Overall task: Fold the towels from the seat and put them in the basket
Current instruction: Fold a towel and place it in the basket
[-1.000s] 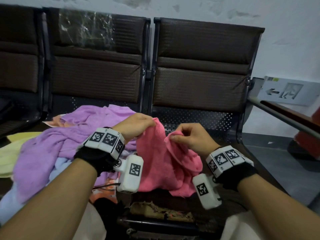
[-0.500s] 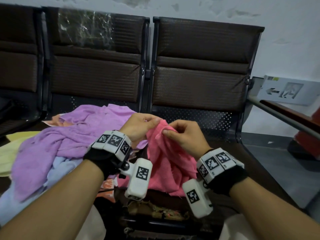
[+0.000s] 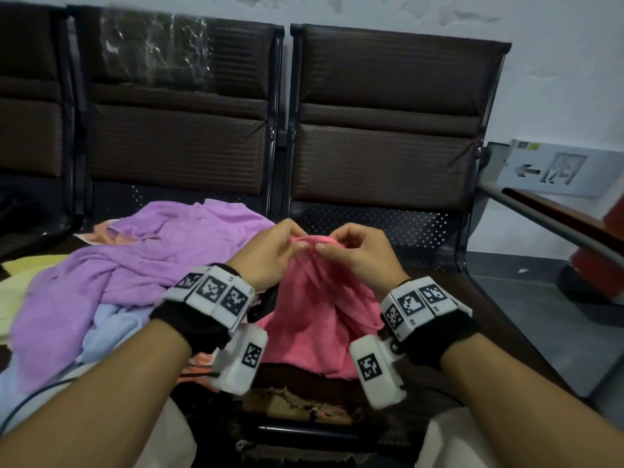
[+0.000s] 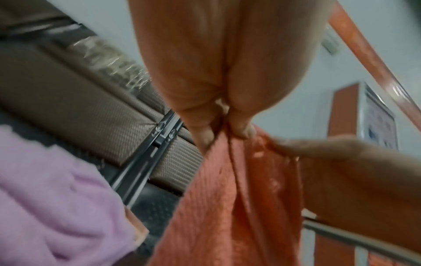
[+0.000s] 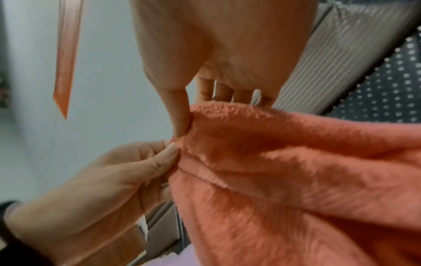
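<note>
Both hands are up over the seat right now, left hand and right hand nearly touching, each pinching the top hem of the pink towel between thumb and fingers. My guess is I'm hunting for the corners so it hangs flat before folding. The rest of the towels, purple one on top, sit heaped to the left. Dark waiting-room chairs, scuffed white wall. No basket in view.
</note>
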Demonstrator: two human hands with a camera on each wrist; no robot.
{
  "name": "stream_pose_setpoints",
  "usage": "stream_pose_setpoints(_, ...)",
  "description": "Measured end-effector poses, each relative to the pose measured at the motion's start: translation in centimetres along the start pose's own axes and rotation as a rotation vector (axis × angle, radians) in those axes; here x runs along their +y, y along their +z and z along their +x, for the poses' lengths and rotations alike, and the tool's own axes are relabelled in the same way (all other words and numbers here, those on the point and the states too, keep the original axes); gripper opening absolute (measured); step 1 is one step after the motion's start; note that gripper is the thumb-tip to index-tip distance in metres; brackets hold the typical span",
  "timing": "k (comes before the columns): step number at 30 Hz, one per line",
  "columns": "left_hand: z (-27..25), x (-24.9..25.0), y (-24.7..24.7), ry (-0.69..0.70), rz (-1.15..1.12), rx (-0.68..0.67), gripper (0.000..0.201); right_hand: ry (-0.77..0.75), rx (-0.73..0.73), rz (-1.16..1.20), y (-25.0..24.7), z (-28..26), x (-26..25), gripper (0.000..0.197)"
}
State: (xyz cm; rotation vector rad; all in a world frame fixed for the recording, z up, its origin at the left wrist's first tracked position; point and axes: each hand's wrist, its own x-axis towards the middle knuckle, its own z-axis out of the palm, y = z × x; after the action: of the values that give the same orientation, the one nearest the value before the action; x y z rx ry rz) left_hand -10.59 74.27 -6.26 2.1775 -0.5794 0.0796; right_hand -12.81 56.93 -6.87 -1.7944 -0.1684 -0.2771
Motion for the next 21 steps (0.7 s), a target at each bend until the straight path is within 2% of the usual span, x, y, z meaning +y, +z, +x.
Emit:
stream_pose_setpoints(2, -0.1, -0.4, -0.2, 0.099, 0.224, 0.026, 0.012, -0.018, -0.082, -0.090, -0.5, -0.2, 0.1, 0.021)
stream_pose_setpoints(4, -0.1, -0.4, -0.3, 0.142, 0.306, 0.057, 0.014, -0.033, -0.151, -0.160, -0.9, -0.4, 0.2, 0.025)
stream_pose_setpoints(8, -0.1, 0.2, -0.5, 0.170, 0.213, 0.220, 0.016, -0.130, -0.222, -0.164, -1.3, -0.6, -0.2, 0.029)
stream_pose_setpoints(12, 0.4, 0.2, -1.1, 0.077, 0.160, 0.321, 0.023, -0.212, -0.230, -0.190, -2.0, -0.6, -0.4, 0.037)
stream_pose_setpoints(15, 0.6, -0.3, -2.1, 0.000, 0.071, 0.341, 0.031, -0.217, -0.223, -0.410, -3.3, -0.4, 0.3, 0.040)
stream_pose_setpoints(17, 0.5, -0.7, -2.5, -0.037, 0.029, 0.354, 0.033, -0.207, -0.279, -0.634, -4.4, -0.4, 1.3, 0.044)
stream_pose_setpoints(19, 0.5, -0.9, -2.5, -0.076, -0.041, 0.381, 0.034, -0.129, -0.382, -0.864, -5.4, -0.4, 2.3, 0.049)
stream_pose_setpoints(21, 0.6, -0.9, -2.3, -0.151, -0.258, 0.401, 0.032, -0.028, -0.455, -1.119, -6.3, -0.4, 3.0, 0.050)
